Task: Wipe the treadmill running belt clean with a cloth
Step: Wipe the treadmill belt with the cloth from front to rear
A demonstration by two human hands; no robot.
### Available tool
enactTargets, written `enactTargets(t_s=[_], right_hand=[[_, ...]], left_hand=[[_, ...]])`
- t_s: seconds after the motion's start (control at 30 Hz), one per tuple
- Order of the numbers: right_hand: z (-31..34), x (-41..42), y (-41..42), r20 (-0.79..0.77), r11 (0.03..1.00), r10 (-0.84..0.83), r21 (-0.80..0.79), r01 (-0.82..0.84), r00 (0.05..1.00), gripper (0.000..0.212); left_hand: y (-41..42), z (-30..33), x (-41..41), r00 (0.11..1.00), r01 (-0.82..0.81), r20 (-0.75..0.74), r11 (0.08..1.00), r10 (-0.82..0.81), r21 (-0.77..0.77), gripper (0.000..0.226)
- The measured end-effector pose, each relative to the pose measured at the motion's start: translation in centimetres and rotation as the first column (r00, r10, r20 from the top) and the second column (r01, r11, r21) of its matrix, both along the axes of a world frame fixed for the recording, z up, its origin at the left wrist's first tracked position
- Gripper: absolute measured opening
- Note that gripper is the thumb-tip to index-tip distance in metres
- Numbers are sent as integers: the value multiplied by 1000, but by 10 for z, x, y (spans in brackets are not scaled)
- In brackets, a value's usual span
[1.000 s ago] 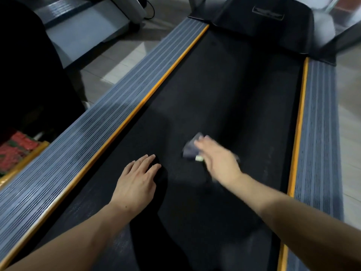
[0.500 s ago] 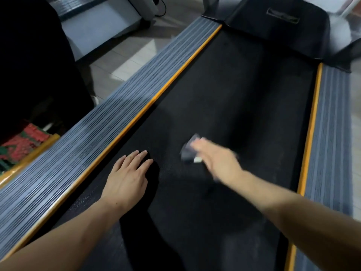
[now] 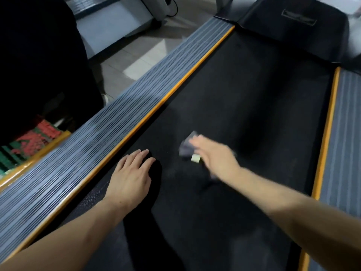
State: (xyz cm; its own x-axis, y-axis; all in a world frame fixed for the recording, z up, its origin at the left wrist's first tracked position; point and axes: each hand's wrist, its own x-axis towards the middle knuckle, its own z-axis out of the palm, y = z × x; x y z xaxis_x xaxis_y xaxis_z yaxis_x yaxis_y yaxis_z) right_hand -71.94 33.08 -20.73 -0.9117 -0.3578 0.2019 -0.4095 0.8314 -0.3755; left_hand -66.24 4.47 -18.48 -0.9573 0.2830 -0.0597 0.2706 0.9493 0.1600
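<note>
The right hand lies over a crumpled grey cloth on the black running belt, fingers stretched forward across the fabric rather than curled round it — the hand is motion-blurred, so how firmly it presses cannot be told, but it covers the cloth flat, open-palmed, with the grey folds sticking out past the fingertips on the side toward the left rail. A small pale tag hangs from the cloth just beside the thumb side of the hand; any print on it is too blurred to read. The left hand rests palm down on the belt near its left edge, fingers straight and slightly spread, holding nothing, well apart from the cloth. The cloth sits about midway across the belt's width, nearer the left rail than the right. Along both long edges of the belt runs an orange strip, outside which are the ribbed grey side rails — the left rail broad in view, the right rail partly cut off by the frame. At the far end of the belt the black motor cover carries a rectangular badge whose lettering cannot be made out
</note>
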Motion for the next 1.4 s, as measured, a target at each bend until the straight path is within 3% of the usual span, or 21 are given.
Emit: enactTargets(t_s=[0.07,0.17,0.23,0.3,0.37,0.4,0.47,0.57,0.67,0.73,0.83,0.93,0.97,1.03,1.1,1.2,1.3,1.4], right_hand=[[13,-43,10,16,947,-318,-38,318,948,38],[15,-46,-12,66,891,-442,-85,446,895,38],[9,-10,-37,-27,933,-340,-133,334,940,36],[-4,38,-58,-120,997,-25,-73,16,992,36],[-5,48,-62,-119,968,243,-35,-249,963,36],[-4,33,-57,-104,956,290,-5,-292,951,36],[-3,-12,-51,-121,986,166,13,-166,979,34],[13,-78,-44,-10,976,-217,-29,216,976,32],[10,-77,-66,56,953,-293,-62,296,954,37],[3,-43,-87,-37,973,-225,-64,223,974,40],[-8,11,-104,-93,991,116,-56,-122,989,38],[-3,-26,-89,-126,963,268,12,-268,955,35],[-4,-49,-84,-149,976,216,29,-214,965,35],[9,-99,-69,-84,999,-50,-2,50,995,34],[17,-132,-64,21,950,-309,-32,310,951,29],[17,-119,-89,43,917,-392,-61,394,919,34],[4,-50,-119,-49,994,-72,-85,68,996,36],[3,-25,-118,-48,949,314,-5,-314,948,37]], left_hand=[[-2,3,-2,1000,7,-14,1000,-7,-6,47],[-11,12,-12,998,18,-56,1000,-19,-18,46],[-20,16,-19,995,9,-100,1000,-9,-6,43],[-32,19,-26,990,-25,-135,999,28,22,42],[-45,17,-31,990,-54,-128,999,54,4,46],[-52,14,-33,992,-67,-104,998,66,-12,49],[-67,5,-37,997,-69,-42,997,67,-24,56],[-81,0,-47,999,-10,-37,1000,10,-5,57],[-89,-2,-50,998,53,-36,998,-54,-28,65],[-92,-6,-47,997,70,-38,997,-72,-34,65],[-94,-8,-44,996,80,-45,997,-81,-13,64],[-96,-7,-41,995,92,-53,995,-90,31,65],[-97,-6,-40,995,93,-51,994,-90,50,65],[-96,-6,-41,994,97,-50,992,-93,84,65],[-97,-6,-42,994,101,-52,988,-96,113,65],[-97,-6,-42,995,94,-53,987,-88,130,63],[-97,-6,-42,994,102,-64,985,-93,141,62],[-98,-7,-41,992,108,-76,982,-97,153,62]])
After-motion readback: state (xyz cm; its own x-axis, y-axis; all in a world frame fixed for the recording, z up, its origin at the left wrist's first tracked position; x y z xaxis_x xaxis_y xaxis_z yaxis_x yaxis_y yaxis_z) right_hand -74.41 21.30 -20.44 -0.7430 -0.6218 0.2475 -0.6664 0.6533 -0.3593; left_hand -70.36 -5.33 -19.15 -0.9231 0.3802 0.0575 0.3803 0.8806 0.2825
